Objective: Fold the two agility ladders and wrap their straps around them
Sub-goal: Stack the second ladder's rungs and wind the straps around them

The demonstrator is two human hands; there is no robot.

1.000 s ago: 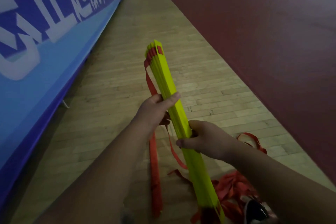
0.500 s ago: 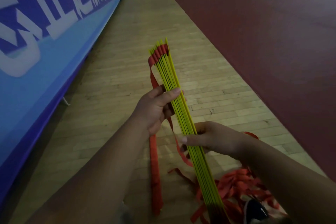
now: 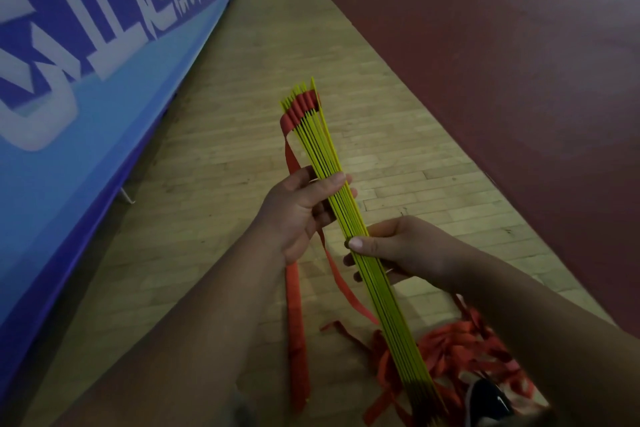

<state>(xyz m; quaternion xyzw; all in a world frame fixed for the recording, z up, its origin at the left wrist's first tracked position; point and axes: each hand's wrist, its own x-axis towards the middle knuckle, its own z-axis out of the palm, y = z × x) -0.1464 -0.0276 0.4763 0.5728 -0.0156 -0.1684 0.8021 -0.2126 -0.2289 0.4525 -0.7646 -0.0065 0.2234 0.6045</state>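
Evidently stiff and light, the stacked yellow ladder rungs sit gripped mid-length by left hand and right hand; red straps dangle limp.

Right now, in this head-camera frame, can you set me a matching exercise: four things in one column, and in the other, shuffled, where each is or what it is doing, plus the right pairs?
Column one:
1 left hand
2 right hand
3 heap of red straps
4 blue banner

Column two:
A lies on the wooden floor by the near end of the yellow rungs
B grips the yellow rungs further up, towards their far end
C stands along the floor's left edge
D grips the yellow rungs lower down, nearer the person

Pairs: 1-B, 2-D, 3-A, 4-C.
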